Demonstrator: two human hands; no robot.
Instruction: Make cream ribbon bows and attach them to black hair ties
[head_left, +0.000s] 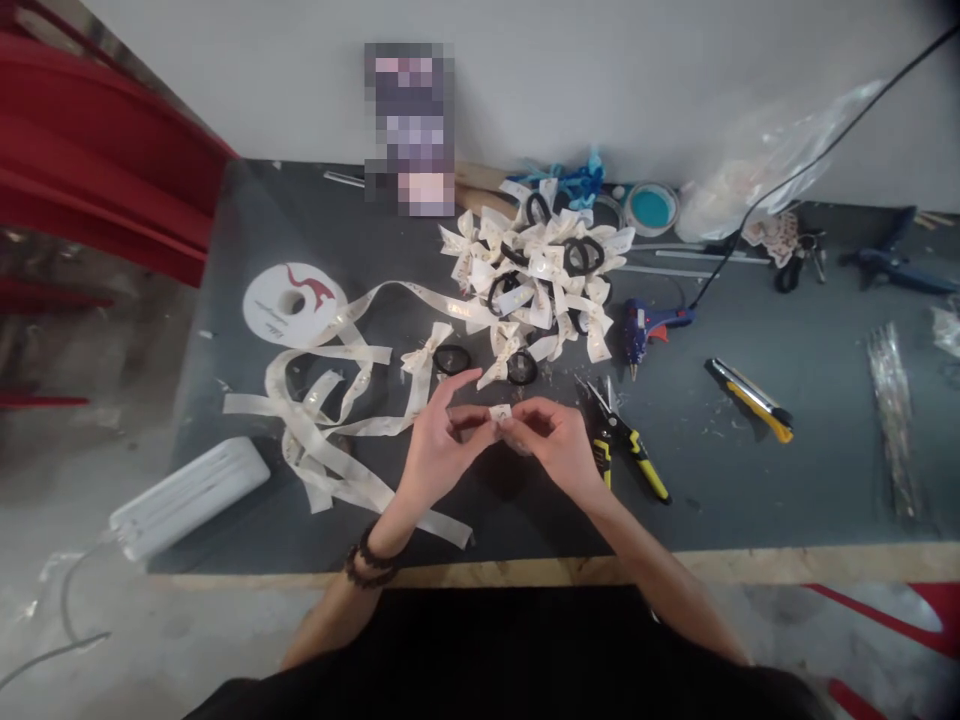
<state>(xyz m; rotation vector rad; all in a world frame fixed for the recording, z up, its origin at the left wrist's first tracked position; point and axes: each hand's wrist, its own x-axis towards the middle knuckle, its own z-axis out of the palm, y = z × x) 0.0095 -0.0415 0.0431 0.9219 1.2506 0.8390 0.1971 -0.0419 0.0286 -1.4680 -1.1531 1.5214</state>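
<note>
My left hand [442, 440] and my right hand [551, 435] meet over the front of the dark table. Between their fingertips they pinch a short piece of cream ribbon [500, 412] with print on it; its lower part is hidden by my thumbs. Just beyond my fingers lie two ribbon bows [506, 350] with black hair ties [452, 359]. A pile of similar bows [547, 265] sits behind them. Loose ribbon strips [360, 470] curl to the left of my left hand, by a white ribbon spool [289, 305].
Right of my right hand lie yellow-handled cutters [619, 435], a blue glue gun [645, 328] with a black cord, and a yellow utility knife [750, 400]. A white power strip [191, 500] overlaps the left table edge. Glue sticks [892, 425] lie far right.
</note>
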